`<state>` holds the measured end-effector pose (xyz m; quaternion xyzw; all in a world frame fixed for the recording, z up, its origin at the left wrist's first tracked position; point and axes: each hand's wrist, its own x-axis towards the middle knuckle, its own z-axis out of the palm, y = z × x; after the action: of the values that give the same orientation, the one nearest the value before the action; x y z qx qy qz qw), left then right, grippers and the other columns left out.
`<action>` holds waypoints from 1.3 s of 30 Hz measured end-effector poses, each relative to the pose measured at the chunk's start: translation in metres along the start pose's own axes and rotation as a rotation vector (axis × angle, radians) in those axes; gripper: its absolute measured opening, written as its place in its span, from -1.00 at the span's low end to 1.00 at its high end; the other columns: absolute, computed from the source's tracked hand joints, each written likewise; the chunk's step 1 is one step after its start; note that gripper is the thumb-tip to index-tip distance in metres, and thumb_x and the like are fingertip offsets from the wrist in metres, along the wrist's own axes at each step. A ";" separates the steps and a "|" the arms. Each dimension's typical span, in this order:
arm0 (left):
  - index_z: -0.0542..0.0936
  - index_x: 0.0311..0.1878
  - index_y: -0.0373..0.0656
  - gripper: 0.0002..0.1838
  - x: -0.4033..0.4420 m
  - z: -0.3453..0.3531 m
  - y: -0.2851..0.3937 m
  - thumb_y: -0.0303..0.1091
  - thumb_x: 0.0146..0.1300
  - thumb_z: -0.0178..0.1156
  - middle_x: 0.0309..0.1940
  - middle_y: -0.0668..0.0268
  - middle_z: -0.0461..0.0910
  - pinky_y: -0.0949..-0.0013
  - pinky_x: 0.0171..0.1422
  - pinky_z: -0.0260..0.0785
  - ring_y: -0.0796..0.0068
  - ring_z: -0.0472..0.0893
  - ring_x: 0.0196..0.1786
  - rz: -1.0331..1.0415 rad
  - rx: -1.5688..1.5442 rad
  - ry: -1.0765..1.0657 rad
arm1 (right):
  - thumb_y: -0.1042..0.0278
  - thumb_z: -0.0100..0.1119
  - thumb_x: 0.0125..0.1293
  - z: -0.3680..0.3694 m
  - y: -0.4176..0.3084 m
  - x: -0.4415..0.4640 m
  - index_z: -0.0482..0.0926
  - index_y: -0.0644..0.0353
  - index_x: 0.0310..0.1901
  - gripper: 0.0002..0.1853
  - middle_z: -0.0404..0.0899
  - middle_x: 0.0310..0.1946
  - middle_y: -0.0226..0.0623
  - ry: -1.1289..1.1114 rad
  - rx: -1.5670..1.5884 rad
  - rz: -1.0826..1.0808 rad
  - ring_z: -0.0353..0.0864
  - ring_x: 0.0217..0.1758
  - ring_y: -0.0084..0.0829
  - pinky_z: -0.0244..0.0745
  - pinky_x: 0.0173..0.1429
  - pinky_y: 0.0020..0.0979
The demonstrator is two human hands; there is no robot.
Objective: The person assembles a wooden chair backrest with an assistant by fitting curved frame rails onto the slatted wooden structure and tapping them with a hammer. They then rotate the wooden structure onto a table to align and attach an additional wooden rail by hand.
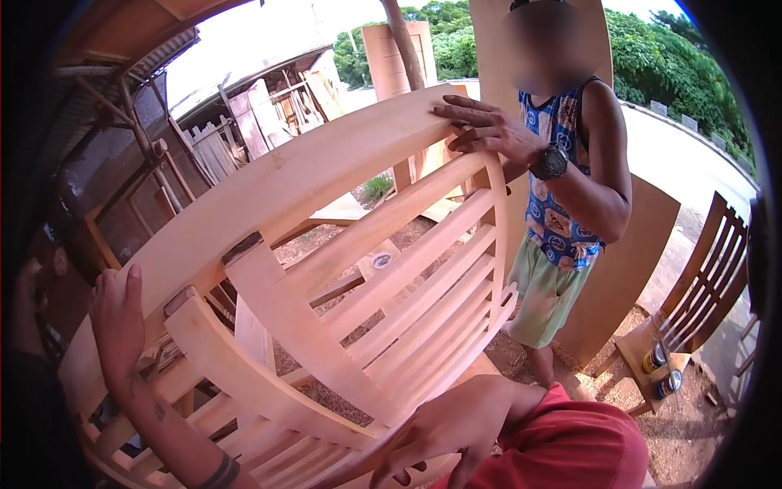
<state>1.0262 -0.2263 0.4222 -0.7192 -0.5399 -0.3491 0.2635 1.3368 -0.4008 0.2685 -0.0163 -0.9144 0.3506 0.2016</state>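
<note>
Apparently for steadiness, the rail [309, 163] is touched near one end by the left hand [118, 310], thumb on its face, finger closure hidden, and at the other by a co-worker's hand [493, 134]. The right hand [456, 424] is loosely bent over the near edge of the frame [314, 326]; any hold cannot be told. Between both people, smooth pale wood is seen, curved and slatted

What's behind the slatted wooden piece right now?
Through gaps in the slatted wooden piece: a green plant, a round item, ground. Over its top rail: leaning panels. Whatever sits directly behind the wood is covered.
</note>
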 end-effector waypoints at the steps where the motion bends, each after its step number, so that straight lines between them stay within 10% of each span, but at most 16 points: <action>1: 0.43 -0.08 -0.42 -0.48 -0.004 -0.003 0.006 -0.01 0.42 -0.10 -0.07 -0.14 0.45 0.04 0.24 0.16 -0.13 0.39 0.08 0.008 0.009 -0.001 | 0.16 0.38 0.16 -0.001 -0.004 -0.008 0.28 0.37 0.26 -0.26 0.53 -0.12 -0.02 0.000 -0.002 0.003 0.58 -0.16 -0.15 0.52 -0.08 -0.25; 5: 0.47 -0.07 -0.40 -0.45 -0.015 -0.010 0.042 0.04 0.39 -0.08 -0.02 -0.15 0.48 0.03 0.26 0.17 -0.14 0.41 0.11 -0.033 0.049 -0.013 | 0.18 0.48 0.05 -0.023 -0.011 -0.037 0.52 0.39 -0.15 -0.51 0.62 -0.30 -0.10 0.325 -0.048 -0.114 0.61 -0.40 -0.34 0.49 -0.35 -0.38; 11: 0.47 -0.09 -0.37 -0.40 -0.036 -0.035 0.043 0.14 0.37 -0.07 -0.02 -0.11 0.49 0.09 0.28 0.18 -0.10 0.41 0.14 -0.087 0.052 -0.001 | 0.29 0.30 0.24 -0.151 -0.020 -0.024 0.53 0.30 -0.08 -0.69 0.60 -0.16 -0.26 1.255 -0.734 -0.194 0.56 -0.04 -0.46 0.40 0.13 -0.37; 22: 0.47 -0.09 -0.35 -0.39 -0.035 -0.050 0.066 0.16 0.39 -0.13 0.01 -0.06 0.48 0.13 0.31 0.16 -0.04 0.41 0.16 -0.139 0.046 -0.056 | -0.28 -0.16 0.41 -0.228 -0.023 0.009 0.55 0.37 -0.13 -0.31 0.59 -0.27 -0.02 0.759 -0.987 0.623 0.57 -0.19 -0.24 0.40 0.00 -0.27; 39: 0.48 -0.13 -0.33 -0.44 -0.035 -0.051 0.058 0.11 0.39 -0.09 -0.11 -0.02 0.49 0.17 0.23 0.18 0.01 0.42 0.07 -0.094 0.014 -0.021 | -0.43 -0.18 0.33 -0.226 -0.023 0.029 0.57 0.37 -0.36 -0.20 0.57 -0.47 0.05 0.706 -1.190 0.634 0.57 -0.37 -0.10 0.39 -0.10 -0.12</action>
<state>1.0651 -0.3023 0.4263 -0.6949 -0.5783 -0.3495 0.2461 1.3987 -0.2695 0.4458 -0.4954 -0.7821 -0.1865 0.3288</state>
